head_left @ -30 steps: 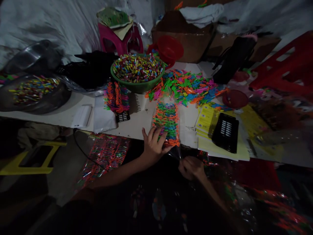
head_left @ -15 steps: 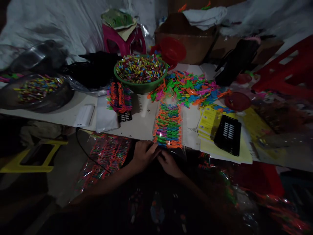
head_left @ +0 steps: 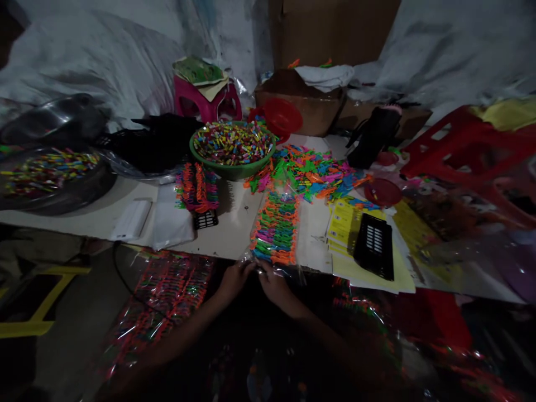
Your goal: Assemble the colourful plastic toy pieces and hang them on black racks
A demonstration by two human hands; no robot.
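Note:
A clear plastic bag (head_left: 275, 229) filled with rows of orange, green, blue and pink plastic pieces lies at the front edge of the white table. My left hand (head_left: 235, 278) pinches the bag's near end at its left corner, fingers closed. Right beside it, my right hand (head_left: 274, 286) is closed on the same loose plastic edge, a little farther right. Both hands hang just in front of the table edge, their fingertips close together. The exact fingertip grip is dim.
Behind the bag are a green basin (head_left: 232, 159) of small coloured pieces and a loose colourful pile (head_left: 310, 173). A black tray (head_left: 374, 245) rests on yellow sheets (head_left: 341, 223) at right. Left are clear bags (head_left: 171, 218), a white box (head_left: 133, 219) and a metal basin (head_left: 84, 190).
The view has shifted, so the table things appear lower and farther left. Both hands have moved slightly away from the packed rows, stretching the bag's near edge toward me.

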